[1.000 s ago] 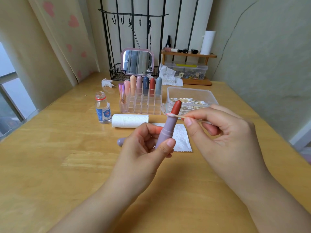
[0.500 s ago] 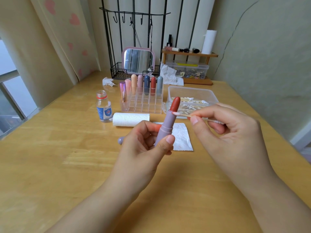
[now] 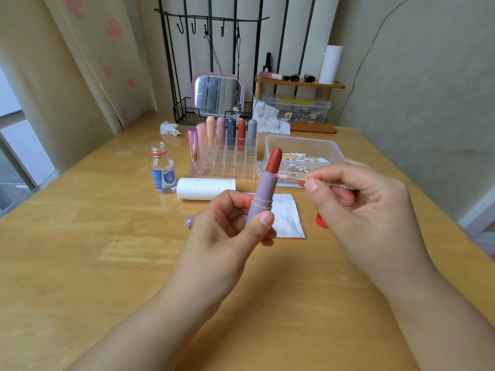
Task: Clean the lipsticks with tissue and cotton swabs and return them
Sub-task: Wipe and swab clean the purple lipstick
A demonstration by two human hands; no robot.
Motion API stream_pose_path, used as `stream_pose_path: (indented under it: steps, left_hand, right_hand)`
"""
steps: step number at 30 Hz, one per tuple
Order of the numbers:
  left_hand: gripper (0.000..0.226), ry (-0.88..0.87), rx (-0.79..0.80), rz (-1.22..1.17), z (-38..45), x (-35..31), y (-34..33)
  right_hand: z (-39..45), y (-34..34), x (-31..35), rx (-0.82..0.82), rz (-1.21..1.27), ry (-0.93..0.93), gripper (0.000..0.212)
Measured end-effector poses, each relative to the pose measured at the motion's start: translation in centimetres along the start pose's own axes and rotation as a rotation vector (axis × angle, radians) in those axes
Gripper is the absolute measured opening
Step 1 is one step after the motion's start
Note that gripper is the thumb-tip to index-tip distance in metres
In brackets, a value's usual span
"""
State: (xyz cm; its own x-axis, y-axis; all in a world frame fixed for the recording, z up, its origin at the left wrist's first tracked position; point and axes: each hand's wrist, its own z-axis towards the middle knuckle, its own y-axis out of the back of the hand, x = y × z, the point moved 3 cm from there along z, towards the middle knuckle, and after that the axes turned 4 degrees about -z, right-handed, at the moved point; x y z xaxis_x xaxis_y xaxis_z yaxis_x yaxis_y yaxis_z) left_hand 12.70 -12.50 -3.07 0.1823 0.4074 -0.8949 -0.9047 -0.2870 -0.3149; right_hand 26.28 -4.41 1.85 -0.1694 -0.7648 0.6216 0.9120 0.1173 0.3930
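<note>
Left hand [image 3: 230,231] clamps the lipstick [image 3: 263,194] upright over the desk [image 3: 80,263], while the right hand [image 3: 356,210], at three o'clock, pinches the cotton swab [image 3: 292,178], whose tip has slid down to the collar, so wiping continues.

Table [image 3: 80,263]: left hand [image 3: 227,236] near centre, gripping lipstick [image 3: 263,194] upright; right hand [image 3: 361,210] to its right, pinching cotton swab [image 3: 292,178], tip touching lipstick's rim. Behind hands: tissue sheet [image 3: 288,218] lying flat, tissue roll [image 3: 206,188] left of it. Further back: bottle [image 3: 162,168] at left, organiser [image 3: 225,164] with lipsticks standing in its rear row in the middle, swab box [image 3: 302,145] at right.
</note>
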Motion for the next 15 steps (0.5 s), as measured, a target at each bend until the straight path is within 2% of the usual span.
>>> stream_pose_path:
  steps: [5,12,15]
  left_hand:
    - [0.036,0.014,0.053,-0.036,-0.05,0.16,0.10]
    - [0.019,0.086,0.149,-0.134,-0.11,0.26,-0.34]
    - [0.026,0.175,0.147,-0.267,-0.17,0.50,-0.75]
  right_hand:
    - [0.23,-0.03,-0.50,0.019,0.084,-0.077,0.017]
    - [0.28,-0.12,-0.66,0.036,0.110,-0.103,0.018]
    - [0.18,-0.11,-0.41,0.052,0.106,-0.093,0.019]
